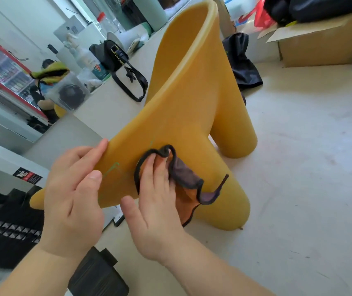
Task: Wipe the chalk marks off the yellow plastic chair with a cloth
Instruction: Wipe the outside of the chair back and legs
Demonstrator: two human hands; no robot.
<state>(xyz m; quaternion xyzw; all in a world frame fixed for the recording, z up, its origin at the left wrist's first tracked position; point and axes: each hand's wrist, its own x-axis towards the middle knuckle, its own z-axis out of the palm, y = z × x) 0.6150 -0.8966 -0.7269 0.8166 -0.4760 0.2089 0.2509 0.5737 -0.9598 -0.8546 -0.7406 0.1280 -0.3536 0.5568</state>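
Note:
The yellow plastic chair point(183, 99) stands on the pale floor, its seat facing me and its high curved back rising behind. Faint green chalk marks point(112, 169) run across the near left part of the seat. My left hand point(72, 193) grips the seat's near left edge, thumb on top. My right hand point(153, 201) presses an orange and grey cloth with a black hem point(189, 184) flat against the seat, just right of the marks. Part of the cloth hangs loose past my fingers.
A white counter point(98, 107) at the left carries a black handbag point(115, 58), bottles and a clear box. Cardboard box point(318, 45) and bags sit at the back right. A black garment point(243, 65) lies behind the chair. A dark block point(98, 274) lies by my left forearm.

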